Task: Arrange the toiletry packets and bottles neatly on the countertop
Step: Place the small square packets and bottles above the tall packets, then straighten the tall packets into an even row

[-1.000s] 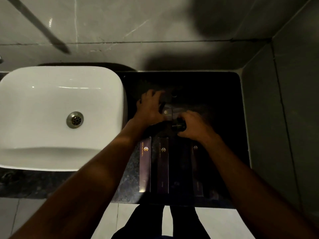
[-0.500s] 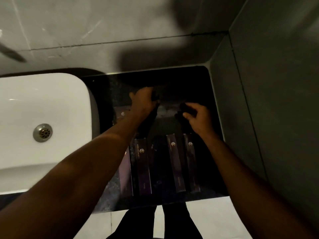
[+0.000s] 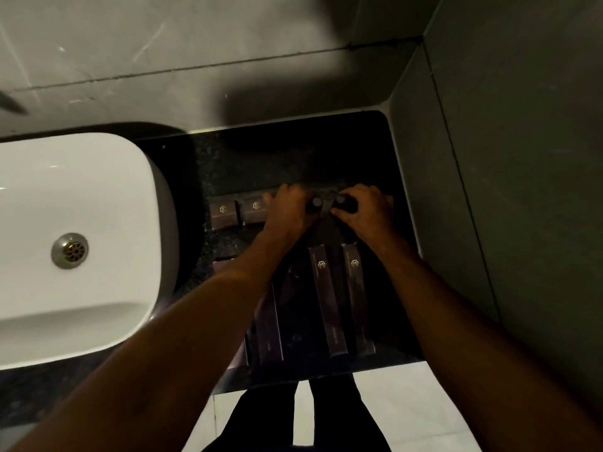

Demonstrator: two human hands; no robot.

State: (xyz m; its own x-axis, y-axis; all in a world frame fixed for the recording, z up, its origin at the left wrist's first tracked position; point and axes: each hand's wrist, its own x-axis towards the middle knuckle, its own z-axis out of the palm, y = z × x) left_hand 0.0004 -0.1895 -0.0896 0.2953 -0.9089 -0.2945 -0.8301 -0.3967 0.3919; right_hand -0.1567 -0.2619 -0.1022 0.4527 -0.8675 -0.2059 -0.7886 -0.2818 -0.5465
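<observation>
Dark speckled stone countertop (image 3: 261,164) is sitting beside a white ceramic basin (image 3: 98,197), and both hands are working at its middle: the left hand (image 3: 287,213) is clamping a small dark round-capped bottle (image 3: 316,203), the right hand (image 3: 368,213) gripping its twin (image 3: 342,202) just beside it. Two small square dark packets (image 3: 223,212) are lying to the left, long purple boxes (image 3: 326,301) lining up in front

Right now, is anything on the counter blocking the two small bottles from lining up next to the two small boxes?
Only the left hand itself, which lies between the small boxes and its bottle. The right hand holds the other bottle. No other object shows there.
</observation>
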